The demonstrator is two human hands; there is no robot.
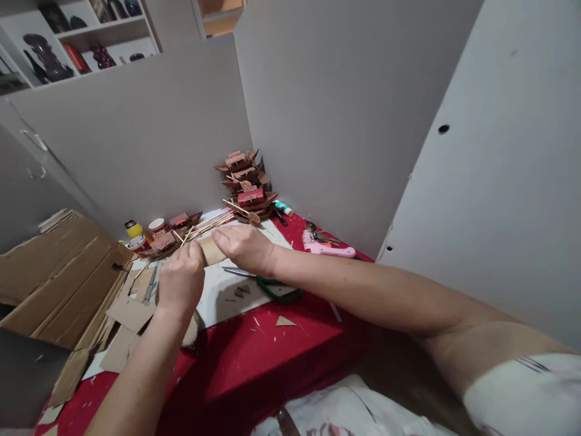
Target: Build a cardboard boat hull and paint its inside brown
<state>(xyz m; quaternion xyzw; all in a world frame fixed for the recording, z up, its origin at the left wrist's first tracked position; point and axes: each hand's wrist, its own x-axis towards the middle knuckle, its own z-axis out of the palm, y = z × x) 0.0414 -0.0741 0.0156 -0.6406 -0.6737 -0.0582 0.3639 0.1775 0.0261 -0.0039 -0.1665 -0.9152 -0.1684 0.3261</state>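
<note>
Between my two hands is a small tan strip of cardboard (212,252), held above a white board (213,307) on the table. My left hand (182,274) is closed on its left end, and my right hand (242,247) grips the right end from above. Scissors with green handles (280,292) lie on the board just below my right wrist, partly hidden by the forearm. Small brown scraps (241,293) are scattered near the blades. My fingertips are mostly hidden behind the hands.
Brown model boats (247,181) are stacked at the back corner. Thin sticks (213,223), cups (158,225) and a yellow bottle (134,229) stand behind my hands. Large cardboard (68,278) fills the left. A pink glue gun (327,247) lies right on the red cloth (254,357).
</note>
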